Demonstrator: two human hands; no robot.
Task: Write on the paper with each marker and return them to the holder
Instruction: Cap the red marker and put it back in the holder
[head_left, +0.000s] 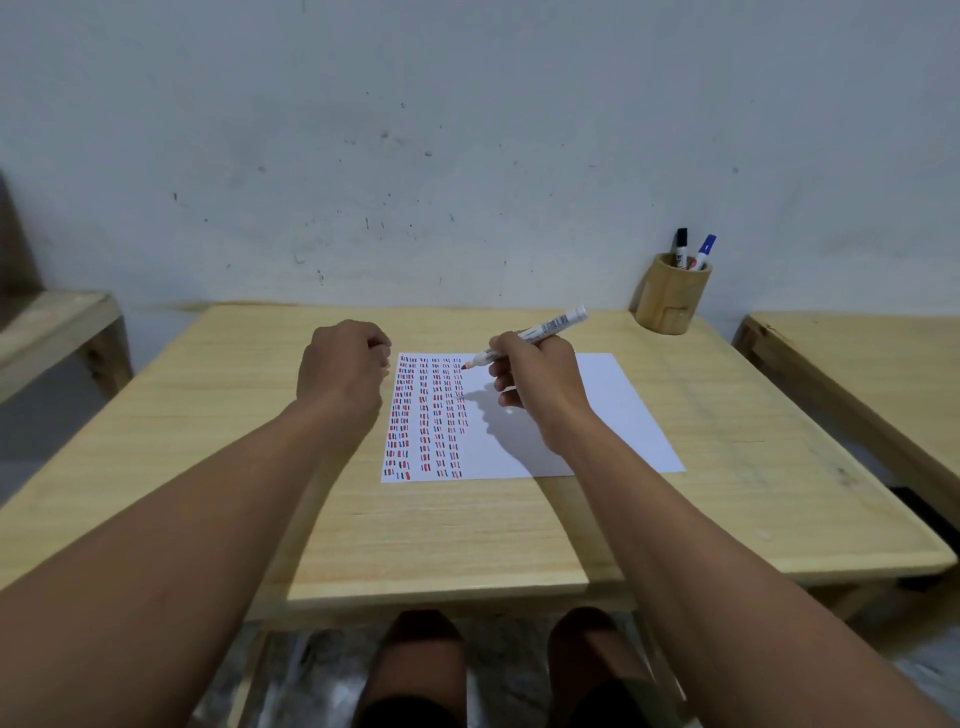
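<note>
- Wooden holder stands beyond the paper's far right corner, with black marker and blue marker inside.
- Right hand pinches the red marker, tip over the paper's top.
- Left hand curled closed beside the paper's left edge; what it holds cannot be told.

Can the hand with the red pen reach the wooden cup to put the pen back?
Probably yes. The right hand holds the red marker over the paper, and the wooden holder stands at the table's far right corner. Only bare table lies between them, so nothing blocks the way.
</note>
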